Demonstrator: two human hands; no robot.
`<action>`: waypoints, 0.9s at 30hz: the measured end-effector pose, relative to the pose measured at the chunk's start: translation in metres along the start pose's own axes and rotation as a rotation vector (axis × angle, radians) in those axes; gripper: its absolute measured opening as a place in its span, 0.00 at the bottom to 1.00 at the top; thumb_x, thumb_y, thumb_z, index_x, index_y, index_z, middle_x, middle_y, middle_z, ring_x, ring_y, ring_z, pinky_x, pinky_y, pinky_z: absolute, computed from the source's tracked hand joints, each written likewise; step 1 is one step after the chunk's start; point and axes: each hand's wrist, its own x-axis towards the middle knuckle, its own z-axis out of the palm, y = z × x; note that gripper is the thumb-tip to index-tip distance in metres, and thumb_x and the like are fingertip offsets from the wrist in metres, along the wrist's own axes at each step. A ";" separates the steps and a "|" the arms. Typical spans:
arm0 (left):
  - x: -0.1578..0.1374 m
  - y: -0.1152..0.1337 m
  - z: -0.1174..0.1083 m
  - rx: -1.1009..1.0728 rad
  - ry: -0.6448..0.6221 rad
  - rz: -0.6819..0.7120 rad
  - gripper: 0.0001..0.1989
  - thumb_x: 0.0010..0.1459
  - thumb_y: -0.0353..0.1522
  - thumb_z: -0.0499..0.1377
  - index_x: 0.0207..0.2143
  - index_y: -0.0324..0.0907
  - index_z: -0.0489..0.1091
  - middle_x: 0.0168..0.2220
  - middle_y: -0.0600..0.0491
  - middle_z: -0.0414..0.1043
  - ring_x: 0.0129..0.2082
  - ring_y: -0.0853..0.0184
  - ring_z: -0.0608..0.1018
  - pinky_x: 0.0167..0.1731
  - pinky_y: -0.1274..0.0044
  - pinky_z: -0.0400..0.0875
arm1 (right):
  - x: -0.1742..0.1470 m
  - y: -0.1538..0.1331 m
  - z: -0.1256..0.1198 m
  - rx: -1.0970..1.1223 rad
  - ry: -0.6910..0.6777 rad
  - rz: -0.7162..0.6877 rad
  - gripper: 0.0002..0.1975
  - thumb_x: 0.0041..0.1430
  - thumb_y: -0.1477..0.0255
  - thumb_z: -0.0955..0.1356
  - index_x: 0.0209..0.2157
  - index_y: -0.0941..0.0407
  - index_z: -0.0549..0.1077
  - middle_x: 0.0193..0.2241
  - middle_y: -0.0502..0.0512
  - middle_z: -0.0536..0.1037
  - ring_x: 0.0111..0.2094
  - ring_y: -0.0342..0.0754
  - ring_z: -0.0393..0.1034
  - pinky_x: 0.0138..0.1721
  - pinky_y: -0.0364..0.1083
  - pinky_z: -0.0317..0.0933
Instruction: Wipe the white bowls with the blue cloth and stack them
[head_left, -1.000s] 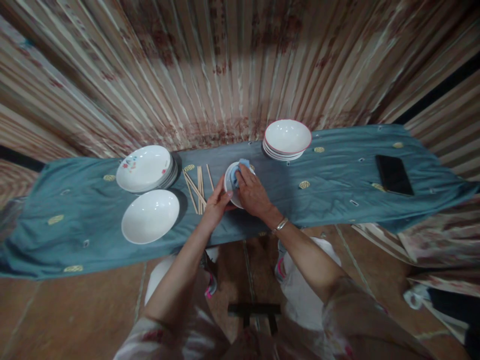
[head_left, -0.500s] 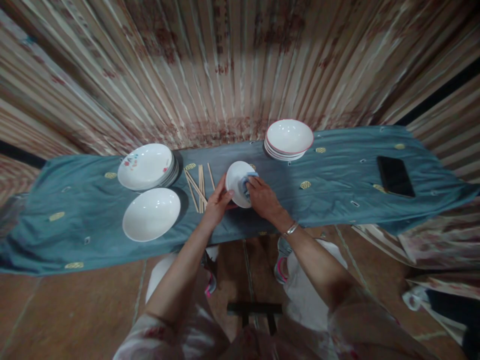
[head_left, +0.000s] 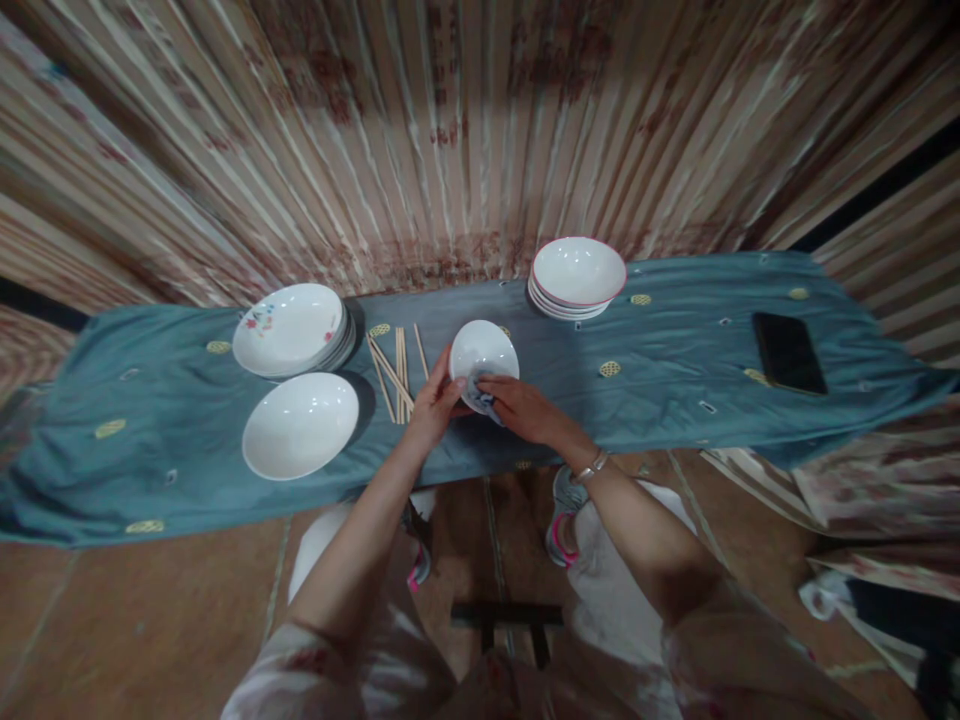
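A small white bowl is held above the table by my left hand, which grips its left rim with the thumb inside. My right hand presses a bluish cloth against the inside of the bowl, near its lower edge. The fingers of the right hand are bunched over the cloth and partly hide it. Just left of the bowl, several wooden chopsticks lie on the tablecloth, some crossed.
Left of the chopsticks stand a stack of flowered plates and a wide white bowl. A stack of red-rimmed bowls is at the back. A black phone lies at the right on the blue-green tablecloth. Curtains hang behind.
My right hand has moved the cloth from the bowl's right side down toward its lower edge. My left hand keeps its grip on the bowl.
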 end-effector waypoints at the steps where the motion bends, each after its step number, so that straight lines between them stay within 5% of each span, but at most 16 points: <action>1: 0.000 0.000 0.000 -0.004 0.003 -0.002 0.46 0.52 0.44 0.69 0.70 0.55 0.55 0.66 0.49 0.66 0.49 0.55 0.79 0.42 0.66 0.83 | 0.001 0.000 0.002 0.020 -0.005 -0.007 0.23 0.63 0.79 0.62 0.57 0.59 0.74 0.59 0.64 0.76 0.62 0.54 0.69 0.64 0.59 0.64; 18: 0.001 -0.003 -0.003 0.055 0.032 0.015 0.41 0.54 0.43 0.68 0.69 0.54 0.60 0.62 0.50 0.70 0.45 0.61 0.79 0.36 0.75 0.82 | 0.026 -0.023 0.013 0.314 0.237 -0.007 0.26 0.61 0.78 0.62 0.61 0.56 0.70 0.64 0.61 0.70 0.67 0.50 0.62 0.70 0.54 0.54; 27: 0.001 -0.005 -0.004 0.018 0.010 0.013 0.40 0.55 0.42 0.68 0.69 0.55 0.60 0.65 0.50 0.67 0.53 0.55 0.78 0.45 0.66 0.82 | 0.032 -0.034 0.006 0.357 0.337 0.094 0.18 0.60 0.73 0.64 0.52 0.56 0.74 0.55 0.61 0.77 0.54 0.52 0.72 0.50 0.49 0.73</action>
